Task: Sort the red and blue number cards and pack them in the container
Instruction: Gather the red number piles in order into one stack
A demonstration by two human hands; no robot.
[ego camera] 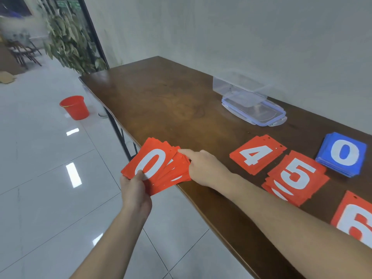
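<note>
Left hand (134,190) gripped fanned red cards (159,168) off the desk (161,101) edge – thumb on the white 0. Right hand (203,168) pinched the fan's far cards, forefinger out. Lying on desk: red stacks 4 (256,154), 5 (297,176), 6 (354,218), blue stack (342,154) – beyond, clear container (239,86) and lid (254,108).

You are standing in what looks like an office lobby or common room. A long dark wooden desk (161,93) runs along a plain pale wall (241,37). Glossy white floor tiles (40,158) mirror the ceiling lights, a leafy potted plant (68,37) stands by a black-framed glass partition (92,37), chairs (24,53) sit beyond, and a red bucket (74,107) rests on the tiles.
</note>
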